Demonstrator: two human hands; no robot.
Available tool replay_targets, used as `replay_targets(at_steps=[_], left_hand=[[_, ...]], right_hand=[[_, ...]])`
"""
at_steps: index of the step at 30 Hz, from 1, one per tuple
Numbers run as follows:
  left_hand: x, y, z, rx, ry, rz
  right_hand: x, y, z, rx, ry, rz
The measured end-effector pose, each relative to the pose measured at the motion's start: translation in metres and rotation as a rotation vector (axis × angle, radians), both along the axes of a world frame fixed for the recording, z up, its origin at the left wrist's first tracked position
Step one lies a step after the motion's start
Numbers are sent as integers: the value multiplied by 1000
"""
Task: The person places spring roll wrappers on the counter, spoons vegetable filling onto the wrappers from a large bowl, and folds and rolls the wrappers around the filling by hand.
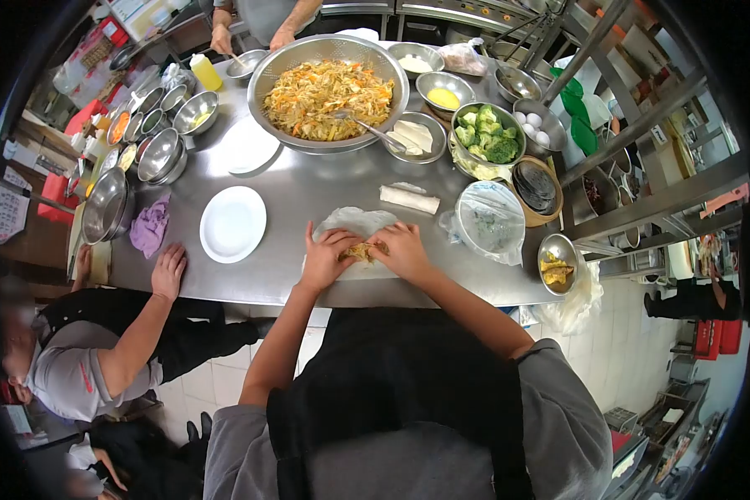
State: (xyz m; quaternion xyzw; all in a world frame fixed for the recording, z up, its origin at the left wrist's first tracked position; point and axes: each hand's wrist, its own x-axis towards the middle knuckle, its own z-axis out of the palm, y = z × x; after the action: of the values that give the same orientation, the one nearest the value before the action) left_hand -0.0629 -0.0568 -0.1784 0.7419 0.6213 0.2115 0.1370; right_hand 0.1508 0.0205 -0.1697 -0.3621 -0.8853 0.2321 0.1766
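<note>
Both hands work at a thin white wrapper sheet (354, 220) lying on the steel table. My left hand (327, 257) has its fingers curled at the left end of a small heap of shredded filling (361, 252). From the right, my right hand (401, 251) pinches the other end of the heap. Fingertips hide part of the filling. A finished-looking white roll (409, 200) lies beyond my right hand. Behind the wrapper stands a big perforated metal bowl (262, 104) of cooked shredded vegetables with a spoon in it.
A white plate (233, 224) and a purple cloth (150, 226) lie to the left, near a co-worker's hand (169, 271). Another person's hands (222, 38) are across the table. At right are a plastic-covered bowl (490, 221), a broccoli bowl (487, 136) and a metal bowl (557, 264).
</note>
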Motion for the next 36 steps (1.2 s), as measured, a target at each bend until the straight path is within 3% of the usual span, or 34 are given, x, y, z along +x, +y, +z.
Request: replay_targets(at_steps=[4, 13, 20, 24, 31, 34, 36], left_hand=[[15, -3, 23, 91, -96, -1], [8, 0, 7, 26, -43, -21], [6, -3, 25, 158, -116, 34], [6, -2, 16, 210, -55, -27], [2, -3, 13, 210, -13, 24], [10, -5, 29, 177, -3, 24], [12, -4, 22, 123, 24, 0]], right_hand=[[0, -5, 6, 52, -14, -10], [3, -8, 0, 170, 16, -1], [9, -11, 8, 172, 63, -31], [0, -14, 8, 31, 124, -75], [2, -9, -1, -13, 2, -84], [3, -7, 5, 136, 128, -38], [2, -7, 2, 198, 44, 25]])
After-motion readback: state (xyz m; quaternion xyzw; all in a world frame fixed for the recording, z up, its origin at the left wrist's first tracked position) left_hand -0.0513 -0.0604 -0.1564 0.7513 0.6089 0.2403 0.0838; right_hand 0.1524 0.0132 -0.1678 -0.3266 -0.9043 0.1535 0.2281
